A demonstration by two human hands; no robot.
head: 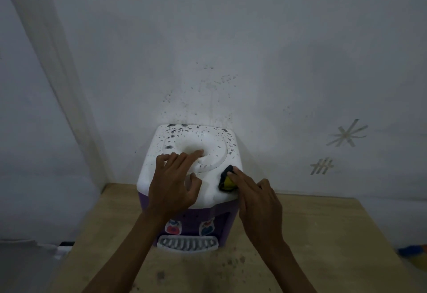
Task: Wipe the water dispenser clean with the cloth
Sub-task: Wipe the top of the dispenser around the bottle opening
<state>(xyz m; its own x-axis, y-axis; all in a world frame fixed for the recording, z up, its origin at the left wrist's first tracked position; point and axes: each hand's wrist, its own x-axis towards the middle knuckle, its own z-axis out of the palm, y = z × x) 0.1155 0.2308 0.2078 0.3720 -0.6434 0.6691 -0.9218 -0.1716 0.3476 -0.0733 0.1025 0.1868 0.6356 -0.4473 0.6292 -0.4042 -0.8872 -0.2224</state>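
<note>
Here the right hand (256, 198) presses the cloth (226, 180) onto the dispenser (208, 191).

— We see the water dispenser (184, 177) as moulded plastic: a smooth, matt white top, speckled with dark spots toward the far edge, over a purple body with a faint sheen.

— And the grille at its near foot?

— The drip tray (187, 243) looks like pale, ribbed plastic. The cloth (226, 180) under the right hand (258, 204) we read as soft fabric, dark with a yellow patch, crumpled.

— The table (323, 235)?

— Light wood or laminate, we cannot tell which; matt, smudged dark near us. The wall (254, 38) behind is matt white paint, slightly rough and spattered.
</note>
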